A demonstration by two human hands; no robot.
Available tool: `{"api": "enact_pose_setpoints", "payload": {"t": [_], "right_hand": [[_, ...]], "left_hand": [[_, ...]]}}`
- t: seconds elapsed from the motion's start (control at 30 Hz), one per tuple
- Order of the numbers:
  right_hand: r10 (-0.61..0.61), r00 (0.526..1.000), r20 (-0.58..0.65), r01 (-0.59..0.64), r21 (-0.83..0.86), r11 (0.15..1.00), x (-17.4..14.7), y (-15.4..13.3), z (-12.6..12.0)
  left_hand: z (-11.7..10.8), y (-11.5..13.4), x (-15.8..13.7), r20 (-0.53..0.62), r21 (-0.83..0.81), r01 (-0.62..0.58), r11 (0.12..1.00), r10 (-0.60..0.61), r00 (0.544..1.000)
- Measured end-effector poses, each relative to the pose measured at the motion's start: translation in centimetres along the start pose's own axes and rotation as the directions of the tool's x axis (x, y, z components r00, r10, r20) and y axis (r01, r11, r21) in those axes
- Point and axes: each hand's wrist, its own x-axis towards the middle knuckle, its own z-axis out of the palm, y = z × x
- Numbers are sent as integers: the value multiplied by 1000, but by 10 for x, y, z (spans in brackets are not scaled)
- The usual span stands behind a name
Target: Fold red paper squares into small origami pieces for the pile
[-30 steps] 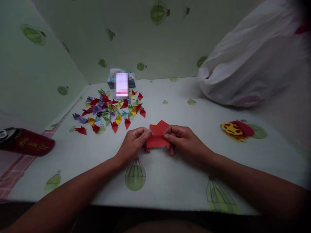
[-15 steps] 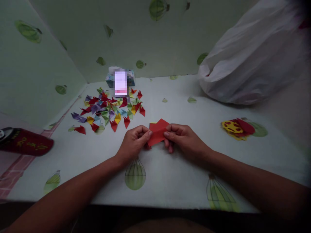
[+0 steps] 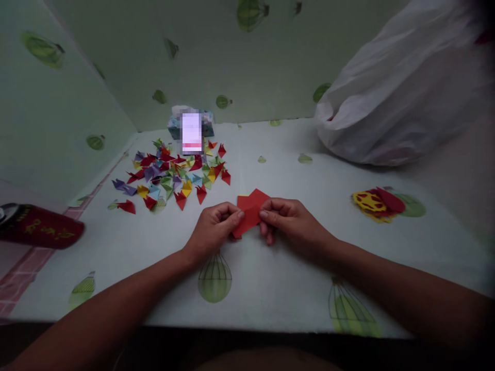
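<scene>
Between my two hands is a small red sheet of paper (image 3: 250,212), with a sliver of yellow showing at its upper left edge. My left hand (image 3: 218,224) pinches its left side between thumb and fingers. On the right side, the thumb and index finger of my right hand (image 3: 284,216) close on the paper, while the other fingers curl beneath. Whether a second sheet lies behind it I cannot tell. Several small folded paper birds (image 3: 170,175) in red, yellow, green, purple and blue lie in a heap beyond my left hand.
A lit phone (image 3: 192,133) leans against a tissue box (image 3: 175,122) behind the folded papers. At the left edge is a red drink can (image 3: 42,225). A white plastic bag (image 3: 379,103) bulges at the back right, with yellow and red cutouts (image 3: 377,202) in front.
The right thumb has shifted slightly left over the red paper, and the paper's lower edge has tilted a little. Both hands keep hold of it.
</scene>
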Motion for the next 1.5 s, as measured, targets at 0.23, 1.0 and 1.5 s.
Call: {"api": "enact_pose_setpoints", "payload": {"t": [0.23, 1.0, 1.5], "right_hand": [[33, 999, 8, -33, -31, 999, -2, -2, 2], [16, 999, -31, -15, 10, 1000, -1, 0, 3], [-71, 997, -21, 72, 43, 997, -2, -1, 5]], "left_hand": [[1, -2, 0, -9, -40, -11, 999, 11, 1000], [2, -2, 0, 62, -123, 38, 992, -31, 998], [4, -3, 1, 15, -261, 57, 964, -55, 998]]}}
